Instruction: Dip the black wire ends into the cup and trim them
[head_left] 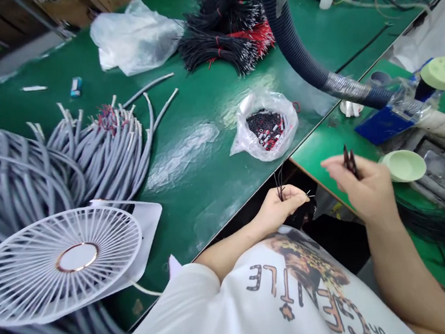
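Note:
My left hand (281, 206) is closed in a pinch near the green table's edge. Thin black wires (278, 179) pass through its fingers, with pale ends sticking out past the fingertips. Off to the right, my right hand (371, 187) is wrapped round a small dark tool with two pointed tips (349, 162); its lower part is hidden in the palm, so I cannot tell its exact kind. The two hands are apart. Beyond my left hand sits an open clear plastic bag (252, 145) of small black, red and white pieces.
A white fan (109, 228) and thick bundles of grey cable (106, 169) lie left. Black and red wire bundles (224, 43) and a plastic bag (131, 38) are farther back. A ribbed hose (297, 46) arches down beside a pale green bowl (407, 166) on the right-hand bench.

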Motion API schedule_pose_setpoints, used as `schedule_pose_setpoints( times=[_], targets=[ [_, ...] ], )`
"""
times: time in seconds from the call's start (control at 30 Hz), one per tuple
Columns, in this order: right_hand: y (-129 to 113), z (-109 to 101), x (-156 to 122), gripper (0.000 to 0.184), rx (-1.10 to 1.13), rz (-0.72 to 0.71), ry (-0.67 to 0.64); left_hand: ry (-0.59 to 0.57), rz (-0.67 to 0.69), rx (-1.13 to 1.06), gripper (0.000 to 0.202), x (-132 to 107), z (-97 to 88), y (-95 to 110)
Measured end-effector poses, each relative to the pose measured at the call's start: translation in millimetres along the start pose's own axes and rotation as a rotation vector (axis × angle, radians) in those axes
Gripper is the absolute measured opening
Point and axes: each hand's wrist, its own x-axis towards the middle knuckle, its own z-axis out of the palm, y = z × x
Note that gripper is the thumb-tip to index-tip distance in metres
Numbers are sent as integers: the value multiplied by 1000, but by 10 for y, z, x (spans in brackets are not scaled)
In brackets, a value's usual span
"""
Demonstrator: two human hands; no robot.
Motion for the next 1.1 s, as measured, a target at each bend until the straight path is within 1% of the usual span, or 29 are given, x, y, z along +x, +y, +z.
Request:
schedule_pose_setpoints(
  times=[0.07, 0.13, 0.2, 0.27, 0.3, 0.37, 0.4, 0.43, 0.47, 0.5, 0.53, 0.57, 0.6, 0.67, 0.7, 0.73, 0.77, 0.83, 0.87, 0.93, 1.0, 1.03, 1.1],
  targets=[
    [170, -68, -378, 17, 40, 116, -67, -41, -8, 22, 34, 43, 88, 2],
    [269, -57, -681, 15, 66, 179, -59, -91, -33, 62, 36, 70, 208, -9],
    [303, -52, -888, 16, 71, 206, 32, -159, -73, 108, 37, 79, 337, -44],
    [324, -150, -1013, 20, 84, 230, 192, -259, -124, 165, 36, 85, 445, -109],
    [341, -256, -1059, 20, 110, 252, 304, -321, -153, 201, 36, 90, 487, -152],
    [387, -563, -1151, 18, 205, 287, 552, -437, -215, 265, 36, 110, 550, -248],
    [411, -738, -1202, 17, 262, 292, 652, -471, -237, 288, 35, 120, 577, -293],
    [432, -904, -1255, 17, 307, 291, 710, -484, -245, 300, 35, 128, 604, -332],
    [452, -1042, -1307, 17, 327, 285, 729, -478, -244, 305, 35, 132, 632, -359],
    [469, -1140, -1352, 18, 318, 280, 707, -459, -233, 302, 35, 134, 663, -375],
    [483, -1188, -1387, 18, 280, 284, 650, -437, -218, 293, 35, 133, 697, -379],
    [493, -1185, -1410, 16, 227, 296, 566, -418, -205, 283, 36, 132, 731, -373],
    [498, -1138, -1423, 12, 170, 314, 464, -407, -196, 272, 36, 132, 765, -359],
    [486, -953, -1424, 6, 90, 347, 266, -409, -187, 255, 37, 135, 824, -325],
    [471, -843, -1417, 6, 70, 354, 196, -416, -183, 252, 38, 138, 847, -309],
    [453, -736, -1408, 7, 59, 350, 165, -421, -180, 251, 38, 139, 865, -296],
    [435, -642, -1400, 11, 53, 338, 164, -427, -178, 253, 38, 139, 879, -286],
    [410, -510, -1390, 17, 55, 299, 211, -447, -177, 259, 37, 136, 894, -280],
    [407, -478, -1389, 18, 67, 280, 239, -463, -182, 261, 37, 134, 897, -284],
    [423, -492, -1394, 17, 119, 261, 316, -510, -202, 269, 36, 131, 897, -302],
    [469, -629, -1402, 15, 207, 274, 461, -563, -231, 288, 37, 133, 890, -332],
    [505, -751, -1405, 14, 265, 287, 562, -595, -250, 302, 38, 135, 882, -349],
    [604, -1098, -1409, 15, 374, 299, 772, -674, -299, 334, 38, 137, 859, -382]
  ],
)
